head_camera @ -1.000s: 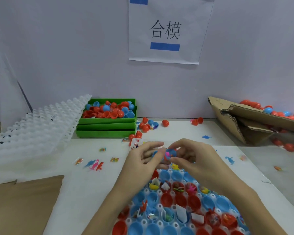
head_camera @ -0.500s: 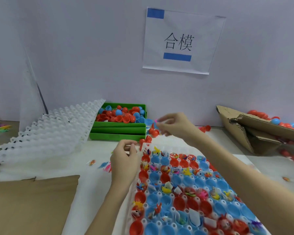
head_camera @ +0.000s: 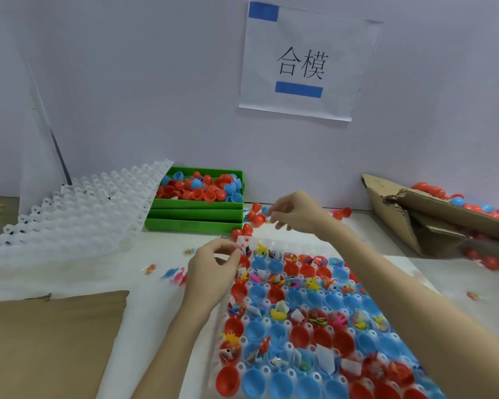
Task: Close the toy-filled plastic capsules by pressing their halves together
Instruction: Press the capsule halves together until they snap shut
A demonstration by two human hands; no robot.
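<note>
Toy-packing workbench: wall sign (head_camera: 306,64), capsule tray (head_camera: 314,326), green bins (head_camera: 196,217), cardboard box (head_camera: 415,217).

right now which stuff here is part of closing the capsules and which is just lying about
Part of the job:
- white tray of toy-filled capsule halves
- green bin of loose red and blue halves
- red halves beside the right hand
- left hand at the tray's far corner

Lying about:
- empty white trays
- torn cardboard box
- loose toy dinosaurs
- wall sign

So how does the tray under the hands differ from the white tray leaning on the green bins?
The near tray lies flat and its cells hold red and blue capsule halves, many with toys. The leaning tray is tilted against the green bins and shows no capsules. Both are pale plastic grids of round cells.
</note>
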